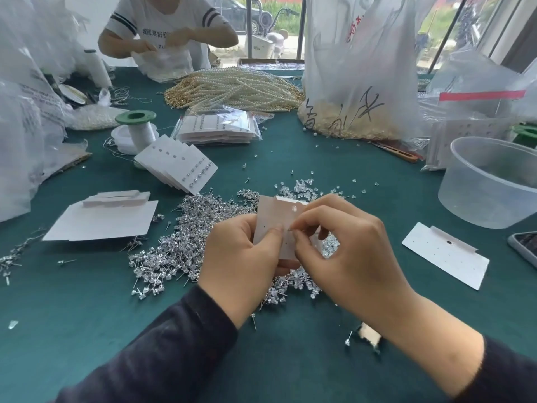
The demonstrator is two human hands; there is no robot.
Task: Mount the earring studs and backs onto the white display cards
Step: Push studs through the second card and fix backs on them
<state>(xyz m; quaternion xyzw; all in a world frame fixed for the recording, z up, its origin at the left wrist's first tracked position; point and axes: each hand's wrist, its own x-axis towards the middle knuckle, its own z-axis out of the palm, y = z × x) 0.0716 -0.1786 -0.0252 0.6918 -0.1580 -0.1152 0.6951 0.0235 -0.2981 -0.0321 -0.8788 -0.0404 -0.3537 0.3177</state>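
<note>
The left hand (241,254) is clamped on a thin, bendable card (268,225) (hold its edges); right hand (343,245) pinches something tiny, probably a stud, against it.

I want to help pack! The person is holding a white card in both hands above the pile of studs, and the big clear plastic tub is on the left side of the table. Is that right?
Nearly. The clear plastic tub stands on the right side of the table, not the left, as the head view shows. The rest holds: the left hand and right hand hold a white card above the pile of studs.
</note>
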